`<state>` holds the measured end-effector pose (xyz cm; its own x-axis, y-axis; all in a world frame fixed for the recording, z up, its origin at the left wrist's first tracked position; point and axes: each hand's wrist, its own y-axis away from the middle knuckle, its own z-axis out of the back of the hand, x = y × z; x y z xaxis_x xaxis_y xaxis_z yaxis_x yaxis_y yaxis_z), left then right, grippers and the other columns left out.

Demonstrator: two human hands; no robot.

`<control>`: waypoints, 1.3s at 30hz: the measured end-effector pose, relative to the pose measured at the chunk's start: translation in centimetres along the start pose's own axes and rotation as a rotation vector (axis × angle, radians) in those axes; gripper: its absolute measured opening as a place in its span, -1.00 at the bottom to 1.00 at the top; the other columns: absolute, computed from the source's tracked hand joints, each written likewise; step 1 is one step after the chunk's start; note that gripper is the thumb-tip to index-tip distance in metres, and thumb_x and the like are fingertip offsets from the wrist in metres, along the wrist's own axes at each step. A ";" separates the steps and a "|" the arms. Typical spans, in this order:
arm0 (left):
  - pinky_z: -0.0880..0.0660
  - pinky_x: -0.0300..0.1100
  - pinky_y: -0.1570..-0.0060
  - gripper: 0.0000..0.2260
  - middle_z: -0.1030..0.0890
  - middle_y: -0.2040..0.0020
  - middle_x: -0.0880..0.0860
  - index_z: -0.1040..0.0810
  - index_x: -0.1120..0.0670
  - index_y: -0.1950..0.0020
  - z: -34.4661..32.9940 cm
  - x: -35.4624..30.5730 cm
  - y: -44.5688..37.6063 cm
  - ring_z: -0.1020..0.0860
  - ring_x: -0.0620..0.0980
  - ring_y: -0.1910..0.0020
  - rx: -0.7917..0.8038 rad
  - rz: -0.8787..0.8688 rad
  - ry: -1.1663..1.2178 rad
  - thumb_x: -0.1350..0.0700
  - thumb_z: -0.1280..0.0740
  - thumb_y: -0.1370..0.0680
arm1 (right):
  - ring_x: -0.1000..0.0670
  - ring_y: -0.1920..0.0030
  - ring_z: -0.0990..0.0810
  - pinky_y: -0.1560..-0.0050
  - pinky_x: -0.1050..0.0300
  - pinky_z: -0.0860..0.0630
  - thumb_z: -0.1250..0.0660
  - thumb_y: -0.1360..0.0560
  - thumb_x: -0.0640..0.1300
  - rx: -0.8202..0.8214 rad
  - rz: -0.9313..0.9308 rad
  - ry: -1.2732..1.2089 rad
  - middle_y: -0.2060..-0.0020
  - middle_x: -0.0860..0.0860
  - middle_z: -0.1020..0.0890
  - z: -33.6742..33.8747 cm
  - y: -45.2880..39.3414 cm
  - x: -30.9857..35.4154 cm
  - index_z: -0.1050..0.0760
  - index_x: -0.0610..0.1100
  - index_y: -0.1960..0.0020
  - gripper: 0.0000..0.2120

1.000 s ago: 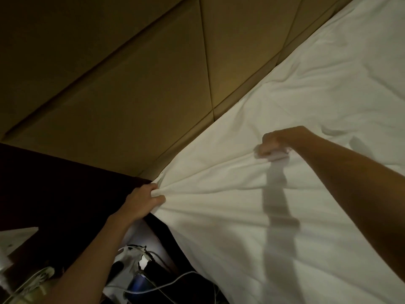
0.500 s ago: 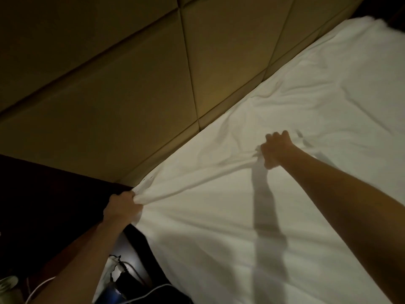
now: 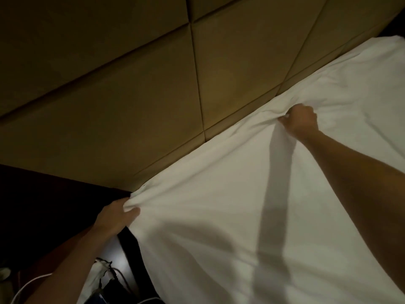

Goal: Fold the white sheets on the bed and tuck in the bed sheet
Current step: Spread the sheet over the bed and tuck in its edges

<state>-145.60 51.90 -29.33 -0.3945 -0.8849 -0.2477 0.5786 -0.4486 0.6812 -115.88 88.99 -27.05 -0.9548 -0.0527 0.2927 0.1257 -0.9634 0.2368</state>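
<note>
At the far left we see a dark nightstand (image 3: 43,216) in deep shadow, with a white cable (image 3: 28,284) curving across its lower corner and some cluttered dark objects below that we cannot make out. Above it the padded tan headboard (image 3: 131,95) fills the upper left, its panels split by seams.

Our left hand (image 3: 116,218) reaches up from the bottom left, and its fingers are curled round a bunched corner of the sheet (image 3: 219,227), right at the corner of the bed beside the nightstand. Folds fan out from that grip across the cloth.

The sheet is white and covers the bed from that corner to the right edge of the view, its upper edge lying along the foot of the headboard. A long arm shadow falls down its middle.

Further right, our right hand (image 3: 300,122) is stretched out over the bed, with its fingers closed on a pinch of the sheet close to the headboard. The cloth gathers into a small ridge at that fist, with creases running left toward the other hand.
</note>
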 end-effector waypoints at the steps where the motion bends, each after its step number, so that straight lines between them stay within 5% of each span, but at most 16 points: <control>1: -0.45 -0.08 0.00 -0.47 -0.62 -0.01 0.14 -0.57 0.08 -0.20 0.0 -0.1 0.0 -0.57 0.16 -0.02 0.002 0.001 0.111 -0.14 -0.32 -0.32 | -0.29 -0.16 -0.49 -0.14 -0.05 -0.42 -0.25 -0.57 -0.08 -0.017 -0.018 -0.045 -0.10 -0.29 -0.57 -0.3 -0.7 0.2 -0.52 -0.34 -0.15 -0.66; 6: -0.40 -0.12 0.24 -0.82 -0.59 0.18 0.20 -0.50 0.19 -0.13 -1.0 -0.4 -0.9 -0.55 0.12 0.28 -0.045 0.151 0.430 0.16 -0.30 -0.57 | -0.26 -0.17 -0.48 -0.17 0.00 -0.39 -0.21 -0.57 -0.15 -0.112 0.005 -0.174 -0.04 -0.27 -0.60 -2.5 -2.5 2.3 -0.56 -0.33 -0.10 -0.72; 9: -0.37 -0.20 0.35 -0.84 -0.57 0.24 0.15 -0.41 0.21 -0.12 -2.1 -0.2 -1.6 -0.57 0.05 0.32 -0.063 0.230 0.516 0.16 -0.25 -0.59 | -0.26 -0.23 -0.47 -0.21 0.00 -0.40 -0.20 -0.58 -0.13 -0.011 -0.026 -0.153 -0.17 -0.27 -0.55 -4.5 -3.5 3.4 -0.47 -0.31 -0.25 -0.67; 13: -0.42 -0.10 0.13 -0.83 -0.55 0.03 0.13 -0.46 0.15 -0.14 -2.5 0.3 -2.7 -0.53 0.10 0.05 -0.094 0.308 0.725 0.11 -0.24 -0.58 | -0.22 -0.51 -0.10 -0.46 -0.19 -0.13 -0.25 -0.58 -0.14 0.355 0.052 -0.114 -0.54 -0.08 -0.09 -7.2 -3.2 2.9 0.05 -0.06 -0.56 -0.32; 15: -0.42 -0.05 0.10 -0.80 -0.59 0.02 0.12 -0.54 0.13 -0.09 -2.4 0.8 -3.1 -0.53 0.10 0.00 -0.107 0.361 0.932 0.08 -0.24 -0.56 | -0.17 -0.54 0.08 -0.45 -0.30 0.01 -0.24 -0.59 -0.06 0.351 0.099 0.029 -0.56 -0.01 0.07 -8.3 -2.4 2.3 0.16 -0.03 -0.57 -0.27; 19: -0.36 -0.14 0.26 -0.86 -0.53 0.32 0.06 -0.52 0.17 0.11 -2.2 1.3 -3.0 -0.46 0.02 0.29 -0.129 0.395 1.047 0.12 -0.24 -0.53 | -0.18 -0.53 0.21 -0.42 -0.36 0.11 -0.16 -0.60 0.09 0.203 0.158 0.231 -0.55 -0.06 0.17 -9.6 -0.5 0.7 0.16 -0.05 -0.56 -0.30; 22: -0.32 -0.08 0.24 -0.78 -0.44 0.30 0.15 -0.43 0.21 0.15 -1.9 1.1 -2.8 -0.40 0.11 0.30 -0.244 0.252 0.614 0.07 -0.33 -0.41 | -0.19 -0.53 0.17 -0.41 -0.37 0.08 -0.15 -0.59 0.08 0.125 0.133 0.213 -0.54 -0.11 0.12 -9.6 -0.2 -1.2 0.09 -0.07 -0.55 -0.34; 24: -0.32 -0.08 0.15 -0.78 -0.48 0.18 0.18 -0.43 0.21 0.02 -2.0 0.5 -2.9 -0.43 0.14 0.17 -0.235 0.120 0.196 0.09 -0.34 -0.48 | -0.22 -0.52 0.00 -0.39 -0.40 -0.06 -0.22 -0.56 0.02 0.068 -0.010 0.074 -0.51 -0.17 -0.07 -8.6 -0.9 -3.5 -0.06 -0.12 -0.50 -0.39; 27: -0.36 -0.07 0.06 -0.76 -0.55 -0.02 0.23 -0.42 0.19 -0.20 -2.1 0.5 -3.2 -0.50 0.22 -0.01 -0.198 0.112 -0.038 0.15 -0.30 -0.56 | -0.27 -0.38 -0.27 -0.28 -0.29 -0.33 -0.29 -0.51 0.00 0.008 -0.200 -0.104 -0.35 -0.24 -0.32 -7.2 -1.7 -5.9 -0.22 -0.24 -0.39 -0.44; 31: -0.38 -0.02 -0.14 -0.55 -0.53 -0.18 0.27 -0.48 0.22 -0.25 -2.4 -1.0 -3.2 -0.47 0.27 -0.19 -0.076 0.143 0.032 -0.07 -0.29 -0.51 | -0.27 -0.38 -0.27 -0.30 -0.19 -0.28 -0.27 -0.53 0.14 0.061 -0.298 -0.187 -0.35 -0.23 -0.34 -5.9 -2.9 -7.4 -0.22 -0.27 -0.42 -0.35; 33: -0.48 -0.08 -0.03 -0.46 -0.57 0.01 0.25 -0.54 0.21 -0.10 -2.7 -1.4 -2.9 -0.54 0.24 -0.01 -0.103 0.090 0.223 -0.18 -0.23 -0.34 | -0.25 -0.39 -0.30 -0.34 -0.13 -0.25 -0.21 -0.56 0.11 0.068 -0.271 -0.272 -0.36 -0.24 -0.37 -5.7 -3.8 -7.0 -0.25 -0.28 -0.42 -0.40; 36: -0.43 -0.27 0.37 -0.63 -0.52 0.35 0.04 -0.62 0.12 0.05 -2.7 -1.4 -2.4 -0.47 0.00 0.35 -0.184 0.064 0.447 -0.05 -0.19 -0.32 | -0.30 -0.27 -0.43 -0.23 -0.09 -0.36 -0.18 -0.59 -0.05 0.027 -0.178 -0.267 -0.23 -0.33 -0.47 -5.8 -4.6 -6.3 -0.40 -0.37 -0.26 -0.58; 39: -0.39 -0.19 0.37 -0.82 -0.50 0.50 -0.11 -0.67 -0.16 0.22 -2.4 0.1 -3.0 -0.44 -0.03 0.41 -0.164 -0.029 0.411 -0.04 -0.26 -0.37 | -0.32 -0.16 -0.48 -0.14 -0.12 -0.42 -0.15 -0.56 -0.17 -0.056 -0.129 -0.217 -0.09 -0.35 -0.52 -5.8 -4.3 -5.7 -0.47 -0.36 -0.10 -0.72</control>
<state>-145.66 52.91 -33.03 -0.1149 -0.8333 -0.5407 0.6903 -0.4584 0.5598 -112.51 91.90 -35.07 -0.8811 0.1229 0.4567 -0.0140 -0.9720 0.2346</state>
